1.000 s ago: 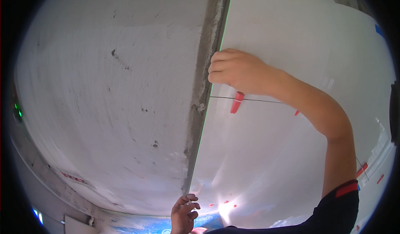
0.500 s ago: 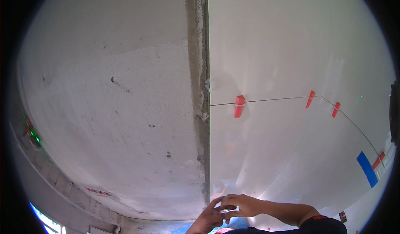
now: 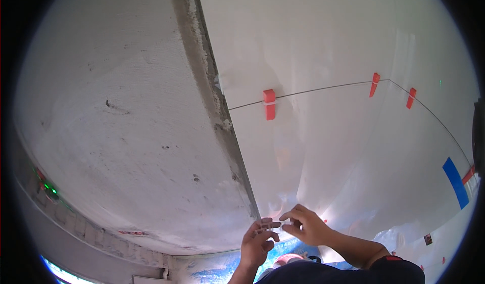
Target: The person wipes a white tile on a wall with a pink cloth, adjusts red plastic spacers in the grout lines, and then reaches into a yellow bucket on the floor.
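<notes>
Low in the view, both my hands are raised in front of the wall. My left hand [image 3: 257, 243] has its fingers curled around small whitish clip-like pieces [image 3: 264, 227], partly hidden by the fingers. Just right of it, my right hand [image 3: 307, 227] is bent, with a small pale piece [image 3: 285, 223] between thumb and fingertips; its exact shape is too small to make out. The two hands are close together but apart.
Glossy white wall panels [image 3: 328, 142] meet rough grey plaster [image 3: 111, 147] along a gap. Red wedges, such as this one [image 3: 269, 104], sit in white clips along the panel joint. Blue tape [image 3: 455, 183] is at right. A green-lit device [image 3: 49, 188] stands far left.
The view has tilted, so the wall gap now slants. My hands, overlapping before, have separated: the right has drawn away to the right of the left.
</notes>
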Demonstrator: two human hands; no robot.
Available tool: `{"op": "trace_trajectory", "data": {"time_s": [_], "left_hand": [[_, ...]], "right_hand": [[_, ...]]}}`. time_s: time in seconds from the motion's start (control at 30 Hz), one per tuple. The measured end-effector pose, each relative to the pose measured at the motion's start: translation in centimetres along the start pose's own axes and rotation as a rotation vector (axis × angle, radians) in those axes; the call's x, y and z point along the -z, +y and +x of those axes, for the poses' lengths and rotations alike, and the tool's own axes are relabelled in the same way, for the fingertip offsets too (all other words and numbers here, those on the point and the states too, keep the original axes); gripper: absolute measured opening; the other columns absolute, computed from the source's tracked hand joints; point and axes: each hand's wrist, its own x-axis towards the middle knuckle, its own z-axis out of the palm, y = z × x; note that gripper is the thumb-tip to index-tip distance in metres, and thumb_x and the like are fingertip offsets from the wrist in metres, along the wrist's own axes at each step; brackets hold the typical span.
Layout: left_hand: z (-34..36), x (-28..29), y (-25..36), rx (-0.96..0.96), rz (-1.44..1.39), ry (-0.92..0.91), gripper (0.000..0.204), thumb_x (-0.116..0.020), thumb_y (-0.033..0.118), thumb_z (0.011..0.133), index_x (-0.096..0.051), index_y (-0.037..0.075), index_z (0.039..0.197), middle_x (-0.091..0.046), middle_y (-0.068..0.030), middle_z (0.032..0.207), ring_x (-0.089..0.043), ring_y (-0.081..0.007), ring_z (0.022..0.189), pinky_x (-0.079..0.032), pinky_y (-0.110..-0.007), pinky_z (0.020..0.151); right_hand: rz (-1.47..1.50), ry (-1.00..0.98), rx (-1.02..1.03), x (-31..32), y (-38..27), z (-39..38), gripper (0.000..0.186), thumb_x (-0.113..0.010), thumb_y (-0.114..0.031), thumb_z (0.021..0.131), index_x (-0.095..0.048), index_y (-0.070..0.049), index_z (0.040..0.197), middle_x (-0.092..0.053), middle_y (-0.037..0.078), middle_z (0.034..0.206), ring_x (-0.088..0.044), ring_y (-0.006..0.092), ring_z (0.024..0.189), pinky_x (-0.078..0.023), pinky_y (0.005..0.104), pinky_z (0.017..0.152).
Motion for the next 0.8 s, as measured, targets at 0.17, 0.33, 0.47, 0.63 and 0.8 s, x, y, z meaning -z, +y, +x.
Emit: {"op": "trace_trajectory", "data": {"time_s": [0.17,0.33,0.47,0.63,0.8], "left_hand": [[0.1,-0.9,1.1,-0.046,-0.185,-0.092,0.033,-0.057,-0.006,0.089,-0.055,-0.002,0.121,-0.063,-0.0134,0.099,-0.055,-0.0106,0.068,-0.032,-0.019,0.047],[0.7,-1.6,2.9,-0.208,0.287,0.002,0.012,-0.065,0.005,0.092,-0.066,-0.001,0.103,-0.062,-0.0039,0.073,-0.053,-0.0078,0.063,-0.038,-0.021,0.05],[0.6,-2.5,6.2,-0.185,0.85,-0.027,0.015,-0.069,0.006,0.089,-0.067,-0.003,0.101,-0.066,-0.0049,0.08,-0.056,-0.0086,0.068,-0.046,-0.022,0.06],[1.5,-2.7,9.4,-0.403,1.029,0.108,0.017,-0.071,0.012,0.088,-0.068,0.001,0.1,-0.068,-0.0083,0.08,-0.061,-0.0106,0.073,-0.05,-0.027,0.069],[7.9,-4.5,14.4,-0.909,0.53,0.503,0.013,-0.072,0.01,0.087,-0.064,0.001,0.081,-0.055,0.0045,0.065,-0.045,-0.003,0.057,-0.036,-0.021,0.052]], "right_hand": [[0.256,0.048,0.018,-0.7,0.4,1.4,0.015,-0.067,-0.014,0.092,-0.068,-0.004,0.103,-0.055,0.008,0.088,-0.056,0.0141,0.069,-0.044,0.0278,0.06],[0.38,0.024,0.077,-0.6,-1.0,2.1,0.017,-0.068,-0.009,0.09,-0.061,-0.001,0.104,-0.057,0.008,0.086,-0.059,0.0128,0.07,-0.047,0.0271,0.061],[0.373,-0.069,0.014,1.0,-1.4,2.5,0.025,-0.067,-0.005,0.09,-0.054,0.001,0.11,-0.06,0.008,0.081,-0.062,0.0132,0.073,-0.051,0.0278,0.066],[0.572,-0.058,0.081,1.6,-0.7,2.0,0.034,-0.068,-0.008,0.091,-0.054,0.001,0.119,-0.059,0.014,0.109,-0.067,0.0177,0.088,-0.054,0.029,0.076],[0.414,-0.02,-0.055,1.3,1.6,1.2,0.032,-0.07,-0.013,0.091,-0.056,0.001,0.117,-0.061,0.012,0.106,-0.068,0.0182,0.089,-0.053,0.0282,0.077]]}}
